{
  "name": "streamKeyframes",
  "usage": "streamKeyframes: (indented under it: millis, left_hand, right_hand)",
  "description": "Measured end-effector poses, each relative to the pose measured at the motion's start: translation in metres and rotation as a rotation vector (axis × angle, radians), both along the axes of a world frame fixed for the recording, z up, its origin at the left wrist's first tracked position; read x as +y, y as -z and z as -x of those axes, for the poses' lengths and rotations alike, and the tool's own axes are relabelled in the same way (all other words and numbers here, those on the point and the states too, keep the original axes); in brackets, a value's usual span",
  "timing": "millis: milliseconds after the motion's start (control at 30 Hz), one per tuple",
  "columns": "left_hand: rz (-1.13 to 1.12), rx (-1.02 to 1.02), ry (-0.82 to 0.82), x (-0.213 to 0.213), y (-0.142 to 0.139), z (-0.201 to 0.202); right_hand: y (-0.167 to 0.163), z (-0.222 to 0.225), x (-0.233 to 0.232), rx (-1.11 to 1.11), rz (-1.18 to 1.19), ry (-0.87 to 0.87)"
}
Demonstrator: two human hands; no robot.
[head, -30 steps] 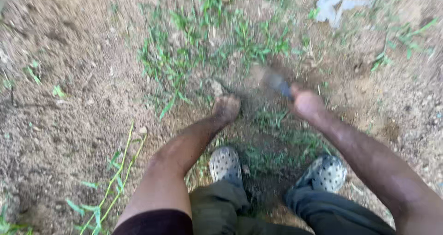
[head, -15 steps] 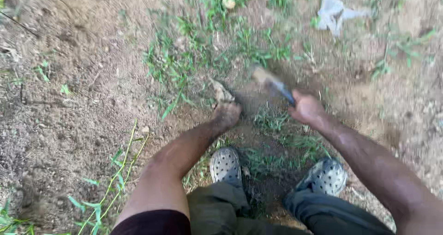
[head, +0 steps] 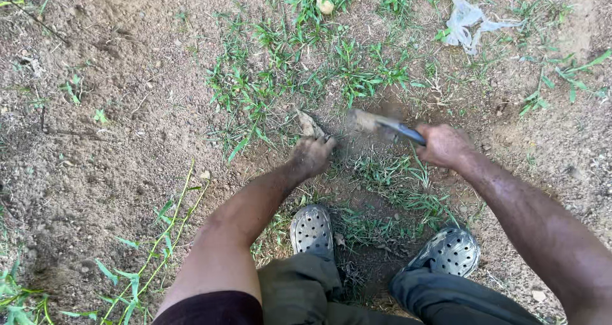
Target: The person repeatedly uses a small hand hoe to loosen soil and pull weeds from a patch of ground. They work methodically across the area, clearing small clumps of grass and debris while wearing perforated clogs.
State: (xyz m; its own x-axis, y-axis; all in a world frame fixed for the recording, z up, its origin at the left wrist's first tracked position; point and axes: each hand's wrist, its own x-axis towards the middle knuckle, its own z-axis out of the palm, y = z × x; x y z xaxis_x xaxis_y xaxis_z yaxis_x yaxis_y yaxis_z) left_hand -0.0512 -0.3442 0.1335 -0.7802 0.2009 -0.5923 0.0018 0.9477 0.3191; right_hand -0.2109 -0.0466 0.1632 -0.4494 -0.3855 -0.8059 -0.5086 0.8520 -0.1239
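Person wearing dark maroon short sleeve (head: 213, 307) on left arm, olive-grey trousers (head: 306, 293), grey perforated clogs (head: 312, 228); forearms showing bare, left hand (head: 310, 155) and right hand (head: 444, 146) looking soil-dusted.

Squatting over bare soil (head: 95, 172). My left hand (head: 310, 154) is down at ground level, fingers closed on a dry leaf or root piece (head: 309, 124) at the edge of the grass patch (head: 299, 70). My right hand (head: 444, 146) has a firm grip on a dark-handled tool (head: 389, 126); its blade end is blurred, low over the dirt just beside the left hand. Grey clogs (head: 312, 228) below. Pale plastic scrap (head: 468, 19) top right, small yellowish lump (head: 324, 5) top centre.
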Motion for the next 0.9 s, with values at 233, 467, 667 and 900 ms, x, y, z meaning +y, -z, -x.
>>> streamKeyframes:
  millis: [233, 467, 667, 900]
  left_hand:
    - [0.213, -0.353, -0.047, 0.022, 0.047, 0.013]
    - [0.115, -0.274, -0.208, 0.020, 0.082, -0.011]
    - [0.205, -0.154, 0.139, 0.012, 0.060, -0.037]
    - [0.113, -0.299, 0.126, 0.011, 0.005, -0.013]
  right_hand:
    - [0.019, -0.024, -0.014, -0.006, 0.135, 0.452]
    - [0.040, -0.053, -0.003, -0.064, 0.133, -0.014]
    - [0.023, -0.055, -0.016, -0.131, 0.054, 0.026]
    - [0.022, -0.044, -0.019, -0.033, -0.038, 0.033]
